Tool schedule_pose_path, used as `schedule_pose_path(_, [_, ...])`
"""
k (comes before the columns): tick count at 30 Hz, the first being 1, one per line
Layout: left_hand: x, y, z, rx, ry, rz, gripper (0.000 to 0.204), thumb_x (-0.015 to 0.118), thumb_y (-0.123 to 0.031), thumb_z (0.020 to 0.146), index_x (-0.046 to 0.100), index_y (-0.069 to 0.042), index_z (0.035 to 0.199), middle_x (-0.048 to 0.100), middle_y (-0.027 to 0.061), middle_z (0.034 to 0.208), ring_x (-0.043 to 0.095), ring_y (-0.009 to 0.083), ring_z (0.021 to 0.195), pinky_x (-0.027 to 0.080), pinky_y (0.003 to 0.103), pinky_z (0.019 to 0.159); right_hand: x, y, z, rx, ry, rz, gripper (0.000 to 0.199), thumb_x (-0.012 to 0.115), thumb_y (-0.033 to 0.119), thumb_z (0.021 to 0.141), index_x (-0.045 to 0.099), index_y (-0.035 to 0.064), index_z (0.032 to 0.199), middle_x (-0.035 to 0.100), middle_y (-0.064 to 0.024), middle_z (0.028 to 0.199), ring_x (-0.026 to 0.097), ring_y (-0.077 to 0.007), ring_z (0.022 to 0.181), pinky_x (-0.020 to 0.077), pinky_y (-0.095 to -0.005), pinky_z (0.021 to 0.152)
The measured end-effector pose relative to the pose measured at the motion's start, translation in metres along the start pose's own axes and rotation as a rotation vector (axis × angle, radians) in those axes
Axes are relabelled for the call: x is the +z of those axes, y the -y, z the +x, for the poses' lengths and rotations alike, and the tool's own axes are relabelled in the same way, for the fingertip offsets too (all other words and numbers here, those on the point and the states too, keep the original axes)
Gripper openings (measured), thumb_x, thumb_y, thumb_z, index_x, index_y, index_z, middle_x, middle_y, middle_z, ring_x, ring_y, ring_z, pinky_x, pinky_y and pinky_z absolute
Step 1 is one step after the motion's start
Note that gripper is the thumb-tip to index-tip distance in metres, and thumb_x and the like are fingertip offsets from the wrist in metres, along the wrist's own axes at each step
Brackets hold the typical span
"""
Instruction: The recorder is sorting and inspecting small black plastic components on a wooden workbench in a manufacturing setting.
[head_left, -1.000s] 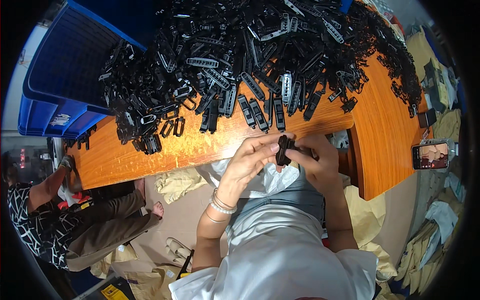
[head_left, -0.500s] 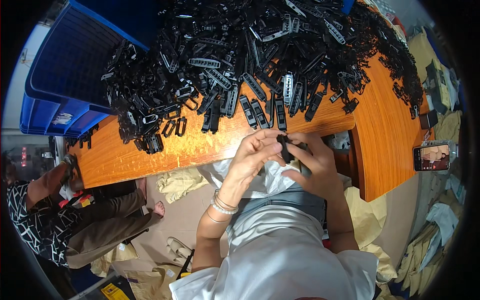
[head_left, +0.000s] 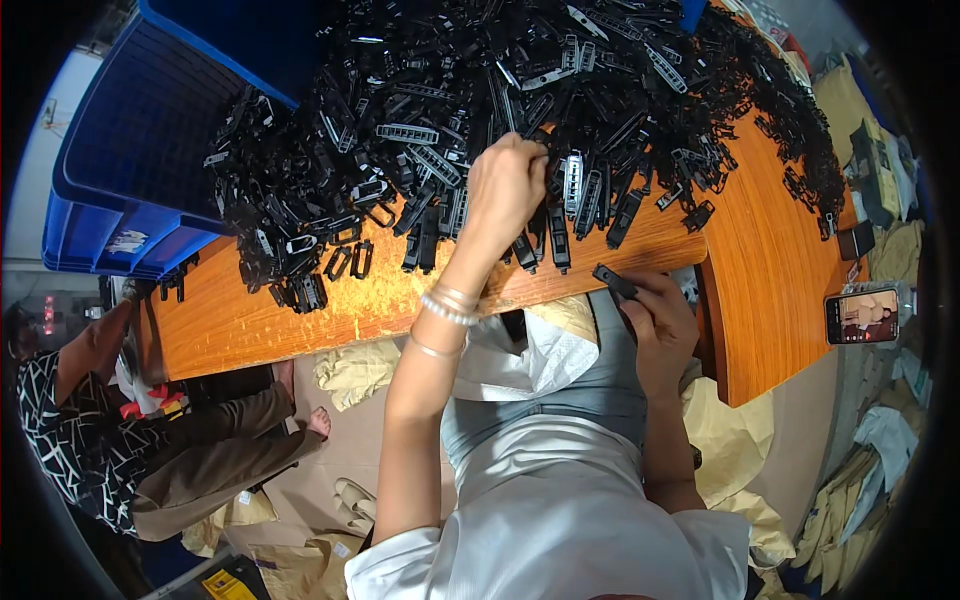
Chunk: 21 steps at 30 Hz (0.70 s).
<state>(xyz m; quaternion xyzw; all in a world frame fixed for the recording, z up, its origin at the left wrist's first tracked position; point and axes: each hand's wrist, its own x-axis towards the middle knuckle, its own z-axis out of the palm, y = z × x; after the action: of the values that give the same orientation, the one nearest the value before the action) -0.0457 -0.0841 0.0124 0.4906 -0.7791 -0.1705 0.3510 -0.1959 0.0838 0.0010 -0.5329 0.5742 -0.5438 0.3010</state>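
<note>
My left hand (head_left: 505, 190) reaches over the table edge into a big heap of black plastic parts (head_left: 400, 90). Its fingers are curled down at the near side of the heap, and what lies under the fingertips is hidden. Close to the table's front edge, my right hand (head_left: 662, 320) pinches a small, long black plastic part (head_left: 614, 281) between thumb and fingers. Several similar black pieces, such as one standing apart (head_left: 625, 216), lie between the two hands. A ribbed frame-like piece (head_left: 573, 184) shines just right of my left hand.
A blue plastic crate (head_left: 130, 215) stands at the left of the wooden table (head_left: 390, 295). A phone (head_left: 863, 316) is propped up at the right. White sacking (head_left: 540, 360) lies over my lap. Another person (head_left: 90, 430) sits at the left; brown paper bags (head_left: 735, 440) cover parts of the floor.
My hands were together at the table edge around a black part. Now the left has moved up and away into the heap, while the right stays near the edge with a black part.
</note>
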Motion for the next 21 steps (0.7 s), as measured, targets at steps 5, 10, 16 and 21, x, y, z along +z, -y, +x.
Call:
schedule_pose_path(5, [0.02, 0.001, 0.028, -0.078, 0.189, 0.24, 0.013, 0.064, -0.01, 0.068, 0.065, 0.0, 0.076, 0.061, 0.0209, 0.074, 0.061, 0.033, 0.073, 0.048, 0.038, 0.065, 0.004, 0.001, 0.001, 0.011, -0.023, 0.052, 0.014, 0.057, -0.005, 0.075, 0.059, -0.0092, 0.088, 0.056, -0.0096, 0.097, 0.053, -0.0116, 0.08, 0.0415, -0.0196, 0.068])
schedule_pose_path(10, [0.02, 0.0, 0.025, -0.216, 0.032, 0.159, 0.015, 0.065, -0.009, 0.064, 0.06, 0.005, 0.064, 0.059, 0.021, 0.062, 0.06, 0.0333, 0.059, 0.049, 0.036, 0.056, 0.006, -0.006, 0.003, 0.025, -0.068, 0.044, 0.014, 0.057, -0.005, 0.076, 0.06, -0.0093, 0.089, 0.056, -0.0078, 0.097, 0.052, -0.0096, 0.075, 0.0412, -0.0191, 0.064])
schedule_pose_path(16, [-0.013, 0.0, -0.01, -0.487, -0.106, -0.715, 0.005, 0.059, 0.0, 0.075, 0.058, 0.003, 0.08, 0.061, 0.007, 0.064, 0.056, 0.0103, 0.047, 0.043, 0.02, 0.041, 0.013, -0.012, 0.017, 0.108, -0.113, 0.237, 0.016, 0.057, -0.003, 0.078, 0.06, -0.0072, 0.093, 0.057, -0.0058, 0.094, 0.051, -0.0068, 0.066, 0.0389, -0.0177, 0.057])
schedule_pose_path(21, [-0.018, -0.009, -0.071, -0.315, -0.015, -0.924, 0.009, 0.059, 0.001, 0.078, 0.06, 0.002, 0.087, 0.065, 0.0093, 0.073, 0.062, 0.0114, 0.058, 0.049, 0.019, 0.046, 0.015, 0.001, 0.029, 0.208, -0.104, 0.436, 0.014, 0.057, 0.002, 0.081, 0.06, -0.008, 0.091, 0.059, -0.007, 0.076, 0.051, -0.0082, 0.06, 0.0378, -0.0183, 0.053])
